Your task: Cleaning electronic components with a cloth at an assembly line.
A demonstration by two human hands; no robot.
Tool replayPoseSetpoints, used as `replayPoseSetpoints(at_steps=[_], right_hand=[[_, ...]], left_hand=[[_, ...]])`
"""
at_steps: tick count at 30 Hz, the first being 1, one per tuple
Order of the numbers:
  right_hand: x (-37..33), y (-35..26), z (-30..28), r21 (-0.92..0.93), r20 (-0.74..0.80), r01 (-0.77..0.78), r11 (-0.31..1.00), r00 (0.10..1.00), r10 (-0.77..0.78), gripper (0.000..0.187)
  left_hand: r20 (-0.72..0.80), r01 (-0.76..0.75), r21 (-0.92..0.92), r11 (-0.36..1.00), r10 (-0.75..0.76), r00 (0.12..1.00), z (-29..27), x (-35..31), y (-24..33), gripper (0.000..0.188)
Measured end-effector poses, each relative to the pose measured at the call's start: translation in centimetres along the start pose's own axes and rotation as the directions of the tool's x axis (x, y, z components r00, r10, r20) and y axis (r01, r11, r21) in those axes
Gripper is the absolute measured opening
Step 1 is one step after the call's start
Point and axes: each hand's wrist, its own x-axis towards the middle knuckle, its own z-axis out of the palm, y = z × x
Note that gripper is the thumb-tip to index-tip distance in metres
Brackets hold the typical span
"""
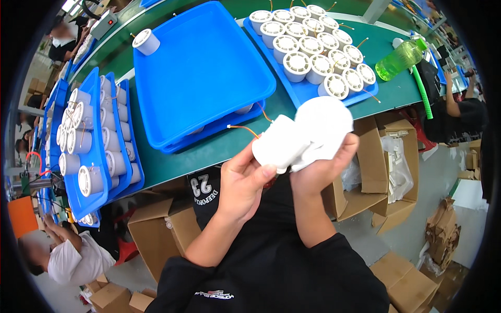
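In front of my body, over the table's near edge, both hands are raised and close together. My left hand grips a white cylindrical housing between thumb and fingers; thin orange-brown wires stick out of its far left end. My right hand is wrapped round a white part with a round, smooth face, tilted against the housing. The two parts touch or overlap, and glare hides whether they are joined. Similar white cylinders with vented round tops stand in rows on a blue tray just beyond my right hand.
A large blue tray, stacked on another, bears one white cylinder at its far left corner. Stacked trays of cylinders stand left. A green bottle lies at right. Cardboard boxes sit below the green table; other people work at both sides.
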Motion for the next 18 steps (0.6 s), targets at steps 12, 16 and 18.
replayPoseSetpoints(at_steps=[12,16,18], right_hand=[[1.2,-0.7,-3.0,-0.041,-0.045,-0.022,0.999,0.999,0.020,0.014],[1.1,-0.7,-3.3,-0.011,-0.049,-0.055,0.998,0.997,0.054,0.014],[1.2,-0.5,-3.5,-0.050,-0.107,-0.055,0.997,0.993,0.049,0.017]], left_hand=[[-0.097,0.100,-0.242,0.965,-0.127,0.987,0.4,0.7,0.2,0.050],[-0.078,0.187,-0.478,0.858,-0.254,0.964,0.0,0.9,0.0,0.056],[-0.030,0.217,-0.557,0.802,-0.280,0.960,-0.2,1.0,-0.1,0.059]])
